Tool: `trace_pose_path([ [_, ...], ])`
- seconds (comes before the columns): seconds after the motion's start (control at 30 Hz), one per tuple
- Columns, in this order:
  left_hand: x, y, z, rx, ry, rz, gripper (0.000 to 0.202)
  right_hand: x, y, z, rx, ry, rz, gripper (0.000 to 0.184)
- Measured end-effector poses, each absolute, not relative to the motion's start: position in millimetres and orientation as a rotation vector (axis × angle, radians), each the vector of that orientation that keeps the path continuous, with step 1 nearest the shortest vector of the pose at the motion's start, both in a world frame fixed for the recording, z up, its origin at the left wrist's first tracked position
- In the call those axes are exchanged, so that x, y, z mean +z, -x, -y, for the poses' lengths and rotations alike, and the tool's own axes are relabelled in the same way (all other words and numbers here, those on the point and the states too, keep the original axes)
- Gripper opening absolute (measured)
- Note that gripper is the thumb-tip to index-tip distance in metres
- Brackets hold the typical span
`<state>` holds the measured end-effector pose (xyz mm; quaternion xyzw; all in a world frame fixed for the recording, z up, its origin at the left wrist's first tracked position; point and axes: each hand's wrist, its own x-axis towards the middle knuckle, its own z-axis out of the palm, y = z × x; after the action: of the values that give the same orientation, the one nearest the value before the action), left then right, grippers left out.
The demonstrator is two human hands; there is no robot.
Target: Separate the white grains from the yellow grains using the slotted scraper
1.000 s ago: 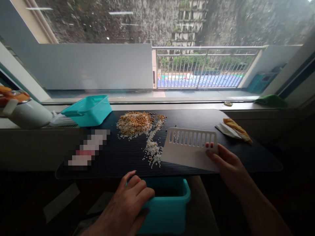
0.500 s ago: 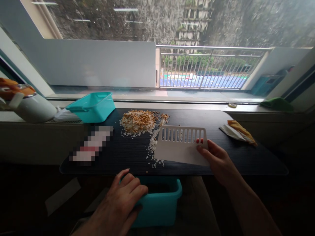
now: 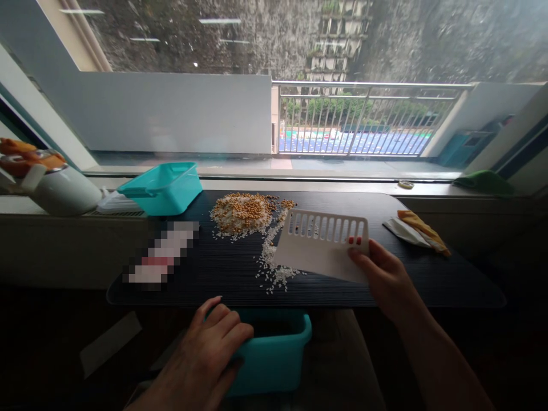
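My right hand pinches the right end of a white slotted plastic plate, fingertips showing through its slots. The plate is tilted over loose rice grains on the dark ribbed table. Behind it to the left is a heap of yellow beans mixed with rice, with a few darker beans at its right. My left hand is wrapped over the left rim of a teal plastic bin, just below the table's front edge. The bin's inside is dark.
A second teal bin stands at the table's back left, near a blurred-out pink and white item. A yellow and white packet lies on the right. Behind are a window sill, a green cloth and a pale pot.
The slotted plate has risen and shifted slightly right in my right hand. More rice shows at its lower left, and a lone bean by the front edge is gone from view.
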<state>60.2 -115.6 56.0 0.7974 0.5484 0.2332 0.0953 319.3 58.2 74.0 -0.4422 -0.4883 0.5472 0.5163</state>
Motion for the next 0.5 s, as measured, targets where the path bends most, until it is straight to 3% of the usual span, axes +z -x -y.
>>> trace_pose_path([
  [0.5,57.2,-63.7,110.3,0.664,-2.360,-1.588,0.041,57.8,-311.7,-102.3,1.417,0.968,1.156,0.031],
])
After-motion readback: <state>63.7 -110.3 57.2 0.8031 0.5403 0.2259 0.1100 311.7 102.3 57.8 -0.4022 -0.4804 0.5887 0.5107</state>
